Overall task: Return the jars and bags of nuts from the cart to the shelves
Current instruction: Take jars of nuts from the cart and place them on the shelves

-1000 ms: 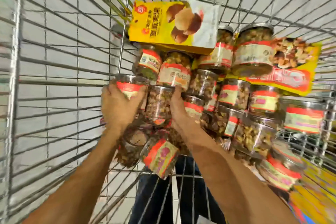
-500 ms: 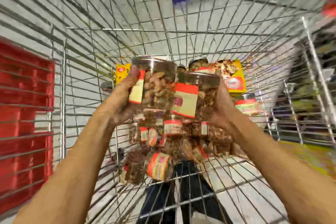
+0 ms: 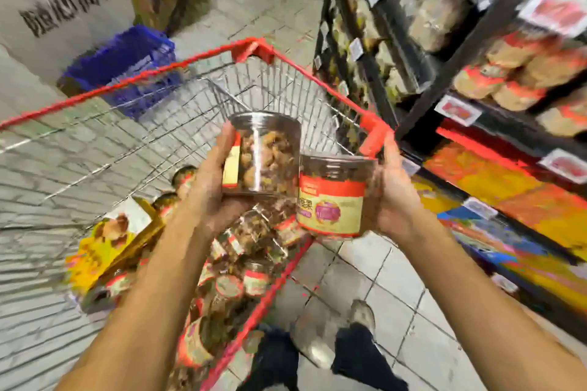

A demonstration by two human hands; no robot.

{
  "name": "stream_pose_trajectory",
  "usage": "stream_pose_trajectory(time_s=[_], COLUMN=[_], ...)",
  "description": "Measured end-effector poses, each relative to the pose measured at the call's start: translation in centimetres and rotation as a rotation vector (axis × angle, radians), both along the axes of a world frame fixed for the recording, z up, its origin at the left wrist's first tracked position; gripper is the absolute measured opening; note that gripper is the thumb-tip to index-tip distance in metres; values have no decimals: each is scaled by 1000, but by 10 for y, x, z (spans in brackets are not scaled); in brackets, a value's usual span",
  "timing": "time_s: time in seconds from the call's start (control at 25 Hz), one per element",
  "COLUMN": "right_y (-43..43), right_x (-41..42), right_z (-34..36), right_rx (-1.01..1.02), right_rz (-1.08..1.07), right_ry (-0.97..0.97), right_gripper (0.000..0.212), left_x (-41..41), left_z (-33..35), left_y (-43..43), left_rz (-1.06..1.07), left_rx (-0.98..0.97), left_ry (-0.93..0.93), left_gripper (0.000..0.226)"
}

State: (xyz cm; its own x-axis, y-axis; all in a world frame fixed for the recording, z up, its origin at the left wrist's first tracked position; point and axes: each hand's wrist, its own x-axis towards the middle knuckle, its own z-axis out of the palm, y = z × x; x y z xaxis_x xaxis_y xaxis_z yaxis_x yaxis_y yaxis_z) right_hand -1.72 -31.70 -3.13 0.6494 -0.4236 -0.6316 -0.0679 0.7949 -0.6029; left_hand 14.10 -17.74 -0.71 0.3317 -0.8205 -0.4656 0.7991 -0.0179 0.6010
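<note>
Both jars have come up out of the cart since a moment ago, and the view has swung toward the shelves [image 3: 476,82] on the right. Those shelves look stocked with similar tubs (blur makes any gaps hard to judge), so open room there is uncertain. Below, the cart [image 3: 203,57] holds many more jars [image 3: 244,267] and a yellow bag [image 3: 111,241]; its red rim runs near the shelf edge. The left hand [image 3: 209,187] grips the clear jar [image 3: 270,155] and the right hand [image 3: 397,200] grips the red-labelled jar [image 3: 333,200], with fingers [image 3: 227,143] wrapped round the side walls. I'd judge them stiff, smooth plastic and moderately heavy: hold mid-body, and avoid knocking them together.
</note>
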Motion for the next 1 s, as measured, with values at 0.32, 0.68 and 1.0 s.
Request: stream_pose_trajectory(time_s=[0.32, 0.68, 1.0], right_y=[-100, -263, -333], right_x=[-225, -380, -456], right_z=[-5, -52, -103], right_rx=[54, 103, -82], right_rz=[-532, -731, -817], right_ry=[-226, -164, -250], right_gripper=[54, 70, 67], left_x=[-203, -353, -424], left_z=[-7, -49, -111], left_y=[-193, -367, -465], left_rz=[-205, -303, -215], left_rx=[-124, -196, -281], left_ry=[24, -122, -530], left_gripper=[64, 50, 47])
